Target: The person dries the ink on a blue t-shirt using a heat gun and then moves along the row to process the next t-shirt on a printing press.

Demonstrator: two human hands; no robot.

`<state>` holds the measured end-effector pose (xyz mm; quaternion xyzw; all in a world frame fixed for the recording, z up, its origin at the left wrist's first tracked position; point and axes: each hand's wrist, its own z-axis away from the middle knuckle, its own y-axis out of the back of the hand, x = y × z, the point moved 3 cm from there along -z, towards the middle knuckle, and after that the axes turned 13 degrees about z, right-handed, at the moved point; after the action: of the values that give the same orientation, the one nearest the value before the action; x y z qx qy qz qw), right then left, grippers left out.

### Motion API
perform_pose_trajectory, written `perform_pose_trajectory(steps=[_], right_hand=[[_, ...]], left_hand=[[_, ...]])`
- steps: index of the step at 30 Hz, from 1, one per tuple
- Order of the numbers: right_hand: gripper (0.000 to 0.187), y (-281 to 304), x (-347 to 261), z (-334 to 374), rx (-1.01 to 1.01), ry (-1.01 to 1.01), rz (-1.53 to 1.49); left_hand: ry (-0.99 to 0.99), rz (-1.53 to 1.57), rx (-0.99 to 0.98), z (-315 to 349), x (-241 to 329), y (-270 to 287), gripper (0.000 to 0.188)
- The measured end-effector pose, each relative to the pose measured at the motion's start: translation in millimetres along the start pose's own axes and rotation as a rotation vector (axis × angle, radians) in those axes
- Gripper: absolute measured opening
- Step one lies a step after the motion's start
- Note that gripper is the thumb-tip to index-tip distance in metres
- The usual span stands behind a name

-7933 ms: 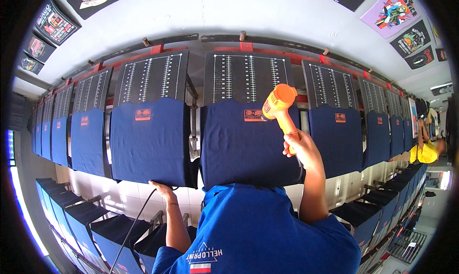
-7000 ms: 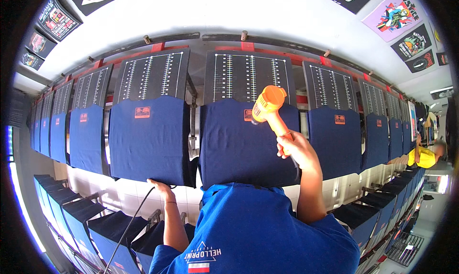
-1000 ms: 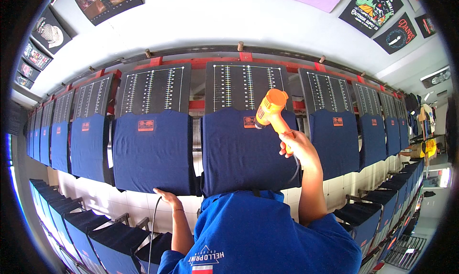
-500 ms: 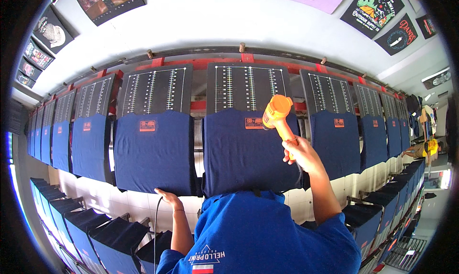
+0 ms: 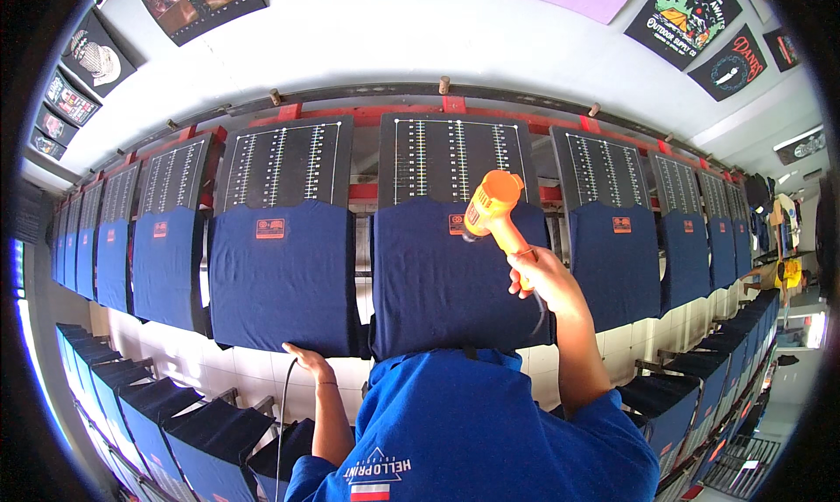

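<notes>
My right hand (image 5: 544,279) is closed round the handle of an orange heat gun (image 5: 493,206). The gun's dark nozzle hangs just above the small orange print on the navy shirt (image 5: 455,292) in front of me and partly hides that print. My left hand (image 5: 308,359) holds a dark cable (image 5: 284,414) low down, by the bottom edge of the neighbouring navy shirt (image 5: 284,283). Both shirts are stretched over black boards, and the marked upper part of the middle board (image 5: 437,156) stays uncovered.
More boards with navy shirts run along the red rack (image 5: 367,191) to both sides; another shirt (image 5: 612,266) is on the right. A second row of covered boards (image 5: 219,432) stands behind me. Graphic panels (image 5: 682,21) hang on the white wall. At far right is a person in yellow (image 5: 787,273).
The heat gun and my right hand have shifted a little to the left over the print. My left hand stays in place with the cable.
</notes>
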<state>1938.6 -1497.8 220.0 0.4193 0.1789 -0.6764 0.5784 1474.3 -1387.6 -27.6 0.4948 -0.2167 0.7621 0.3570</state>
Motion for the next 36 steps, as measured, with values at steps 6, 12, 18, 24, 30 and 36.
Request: perform_pose_trajectory(steps=[6,12,18,24,30,36], right_hand=[[0.027,-7.0,-0.4,-4.0,-0.037,0.028,-0.018],[0.029,-9.3,0.1,-8.2,-0.052,0.022,-0.028],[0.029,-14.1,-2.7,-9.1,-0.059,0.044,-0.029],[0.029,-19.5,-4.0,-12.5,-0.065,0.083,-0.023],[0.027,-18.9,-7.2,-12.4,-0.096,0.051,-0.007],[0.027,-23.0,-10.1,-11.3,-0.087,0.099,0.010]], left_hand=[[-0.013,0.031,-0.003,5.8,6.3,-3.3,0.094],[0.040,0.025,-0.024,-0.5,1.1,0.9,0.095],[0.031,0.018,-0.034,-0.7,-0.2,-0.6,0.094],[0.018,0.024,-0.044,-2.9,-1.3,1.5,0.094],[0.003,0.008,-0.022,7.2,7.0,-3.0,0.095],[0.023,0.005,-0.012,6.0,5.8,-3.0,0.095]])
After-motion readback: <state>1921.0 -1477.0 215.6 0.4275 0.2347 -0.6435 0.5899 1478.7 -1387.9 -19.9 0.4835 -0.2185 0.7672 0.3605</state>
